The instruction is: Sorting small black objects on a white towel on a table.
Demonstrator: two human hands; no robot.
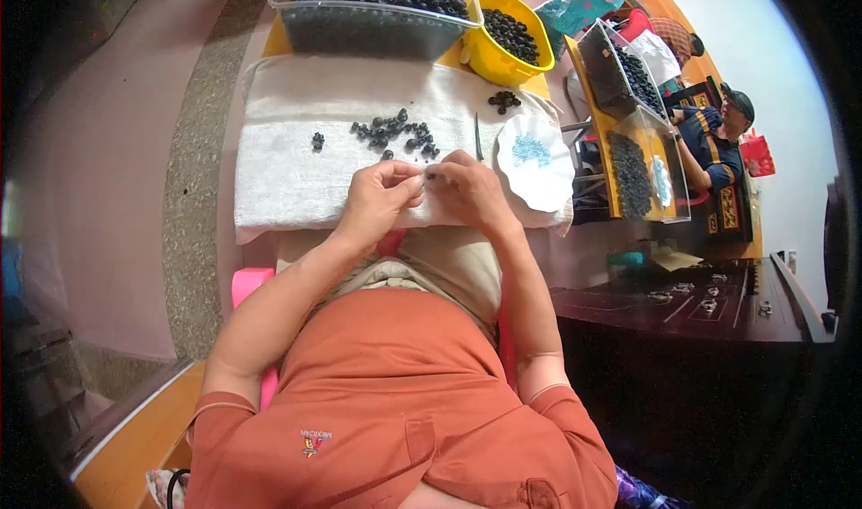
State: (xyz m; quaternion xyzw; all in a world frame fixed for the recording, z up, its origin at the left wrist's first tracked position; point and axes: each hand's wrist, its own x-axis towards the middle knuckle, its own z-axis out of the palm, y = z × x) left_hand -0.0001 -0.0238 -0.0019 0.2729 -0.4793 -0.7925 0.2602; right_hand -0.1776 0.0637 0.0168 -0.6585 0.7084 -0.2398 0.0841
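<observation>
Both hands meet over the near part of a white cloth [283, 141]. My left hand [381, 200] is closed, its thumb and forefinger pinched; what they hold, if anything, is too small to make out. My right hand [473, 190] is closed too, its fingertips on a small black part [431, 176] right beside the left fingertips. Just beyond lie loose small black round parts [384, 130], several of them in a scattered heap. A slim dark tool like tweezers [479, 138] lies beyond my right hand. To its right, a white scalloped plate [539, 186] carries tiny light-blue pieces [530, 151].
A clear plastic bin [377, 29] of black parts stands at the far edge, with a yellow tub [496, 60] beside it. A small dark cluster [505, 101] lies near the tub. At right, another person [709, 145] sits by more bins [628, 114].
</observation>
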